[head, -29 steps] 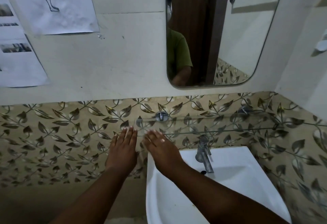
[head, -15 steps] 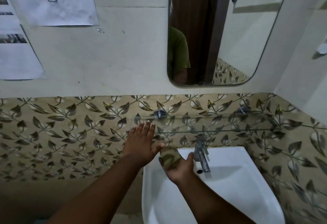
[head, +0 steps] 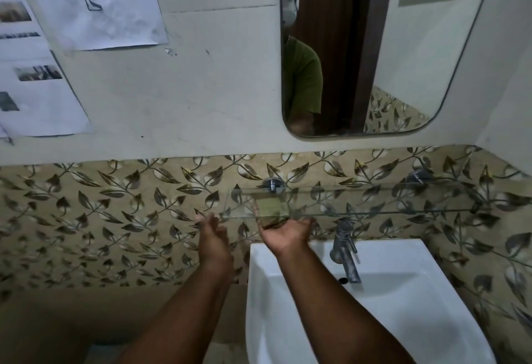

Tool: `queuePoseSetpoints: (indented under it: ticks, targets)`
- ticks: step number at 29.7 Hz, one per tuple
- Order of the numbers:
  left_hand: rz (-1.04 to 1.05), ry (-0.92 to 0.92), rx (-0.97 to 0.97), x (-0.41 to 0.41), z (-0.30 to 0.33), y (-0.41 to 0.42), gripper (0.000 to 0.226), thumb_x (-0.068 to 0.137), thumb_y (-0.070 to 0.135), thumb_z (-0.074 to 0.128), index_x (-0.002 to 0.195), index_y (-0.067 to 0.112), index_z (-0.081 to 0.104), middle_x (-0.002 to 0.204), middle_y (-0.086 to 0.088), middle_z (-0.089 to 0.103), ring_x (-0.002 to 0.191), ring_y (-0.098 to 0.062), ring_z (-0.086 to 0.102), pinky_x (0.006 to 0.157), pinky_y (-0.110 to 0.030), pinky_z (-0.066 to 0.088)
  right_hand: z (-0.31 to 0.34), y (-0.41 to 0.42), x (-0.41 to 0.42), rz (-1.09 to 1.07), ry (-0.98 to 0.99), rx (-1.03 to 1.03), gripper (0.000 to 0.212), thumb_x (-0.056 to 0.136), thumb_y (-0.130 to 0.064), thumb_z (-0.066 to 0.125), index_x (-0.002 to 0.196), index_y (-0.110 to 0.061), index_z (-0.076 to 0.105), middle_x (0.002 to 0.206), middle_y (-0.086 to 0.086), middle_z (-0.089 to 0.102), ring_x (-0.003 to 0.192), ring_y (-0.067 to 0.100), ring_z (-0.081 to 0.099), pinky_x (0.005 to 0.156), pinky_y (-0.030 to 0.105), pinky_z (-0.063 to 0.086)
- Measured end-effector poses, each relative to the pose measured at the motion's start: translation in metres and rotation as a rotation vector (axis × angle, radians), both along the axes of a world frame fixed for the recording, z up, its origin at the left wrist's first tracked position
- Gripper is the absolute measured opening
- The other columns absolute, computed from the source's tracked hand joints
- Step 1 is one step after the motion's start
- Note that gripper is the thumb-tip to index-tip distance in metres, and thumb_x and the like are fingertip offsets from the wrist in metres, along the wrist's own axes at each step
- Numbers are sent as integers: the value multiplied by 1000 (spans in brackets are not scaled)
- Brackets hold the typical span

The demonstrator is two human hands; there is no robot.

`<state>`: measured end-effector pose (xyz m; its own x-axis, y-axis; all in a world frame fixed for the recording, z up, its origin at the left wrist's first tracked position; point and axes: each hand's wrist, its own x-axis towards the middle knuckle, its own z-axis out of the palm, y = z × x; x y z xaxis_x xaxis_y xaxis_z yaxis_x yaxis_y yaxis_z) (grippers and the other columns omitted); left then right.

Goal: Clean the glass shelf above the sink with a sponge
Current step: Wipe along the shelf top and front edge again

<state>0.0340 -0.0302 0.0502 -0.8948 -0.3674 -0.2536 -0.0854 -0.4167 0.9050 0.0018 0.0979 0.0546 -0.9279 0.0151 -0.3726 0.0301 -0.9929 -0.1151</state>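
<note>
My right hand (head: 283, 235) is palm up under the left end of the glass shelf (head: 374, 201), fingers curled around the sponge (head: 272, 211) and holding it against the underside of the glass; I see the greenish block partly through the pane. At nine o'clock from it, just beside the shelf's left corner, my left hand (head: 213, 237) hangs with the fingers loosely spread and nothing in it. The shelf runs along the leaf-patterned tiles (head: 115, 219) on two metal brackets (head: 273, 184). At five o'clock from the sponge the tap (head: 344, 251) stands on the back rim of the white sink (head: 403, 306). The mirror (head: 374, 47) hangs at twelve o'clock above the shelf, and paper sheets (head: 95, 3) are stuck on the wall at ten o'clock.
</note>
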Motion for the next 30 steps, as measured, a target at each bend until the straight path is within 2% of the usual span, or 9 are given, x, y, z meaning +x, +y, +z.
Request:
queuePoseSetpoints:
  ticks: [2, 5, 12, 17, 20, 24, 25, 27, 30]
  targets:
    - [-92, -51, 531, -13, 4, 1, 82, 97, 69, 21, 152, 12, 37, 161, -15, 37, 149, -36, 34, 123, -47, 24, 3, 20, 6, -32, -105, 31, 88, 89, -79, 24, 130, -11, 61, 122, 26, 67, 121, 41, 58, 112, 57, 36]
    - [-82, 29, 726, -20, 4, 4, 92, 93, 76, 16, 145, 5, 44, 151, -21, 49, 141, -36, 45, 120, -49, 29, -3, 63, 15, -99, -113, 30, 90, 90, -78, 20, 134, -9, 57, 125, 27, 65, 123, 41, 56, 111, 56, 36]
    - [-97, 55, 857, -29, 13, 20, 95, 91, 78, 15, 139, 4, 52, 131, -22, 61, 132, -38, 54, 109, -51, 38, 3, 209, 50, -415, -149, 60, 87, 94, -76, 17, 154, -15, 27, 153, 21, 38, 138, 41, 39, 117, 58, 27]
    - [-94, 77, 884, -28, 9, 20, 93, 91, 77, 16, 132, 3, 56, 137, -24, 59, 127, -40, 56, 112, -52, 38, 12, 291, 72, -685, -199, 45, 84, 95, -74, 15, 154, -17, 30, 158, 19, 32, 135, 44, 40, 114, 56, 34]
    - [-85, 79, 916, -30, 8, 17, 93, 91, 77, 16, 128, 2, 56, 136, -26, 59, 126, -41, 56, 115, -54, 36, 17, 293, 75, -726, -322, 132, 85, 92, -78, 20, 152, -21, 36, 155, 17, 37, 134, 43, 42, 111, 55, 39]
    - [-81, 89, 935, -30, 8, 17, 92, 92, 76, 15, 129, 2, 56, 138, -26, 57, 127, -42, 54, 117, -54, 34, 25, 240, 63, -621, -238, -19, 36, 100, -61, 36, 121, -48, 61, 148, 35, 34, 145, 44, 27, 105, 35, 44]
    - [-82, 86, 934, -30, 9, 18, 92, 92, 76, 15, 131, 3, 55, 139, -26, 57, 127, -42, 54, 117, -54, 34, 28, 231, 54, -579, -248, -133, 42, 99, -63, 35, 132, -48, 55, 152, 32, 32, 147, 43, 25, 110, 40, 40]
    - [-93, 79, 936, -30, 9, 23, 92, 91, 76, 15, 133, 4, 54, 141, -26, 56, 128, -42, 54, 117, -55, 34, 24, 217, 47, -512, -239, 6, 70, 93, -74, 30, 145, -29, 46, 153, 18, 42, 139, 40, 40, 113, 55, 36]
    - [-124, 53, 943, -31, 12, 28, 92, 91, 76, 15, 128, 3, 55, 144, -26, 53, 128, -42, 53, 118, -55, 31, 11, 169, 24, -425, -251, 36, 75, 93, -74, 26, 141, -23, 52, 144, 14, 53, 132, 37, 48, 111, 56, 37]
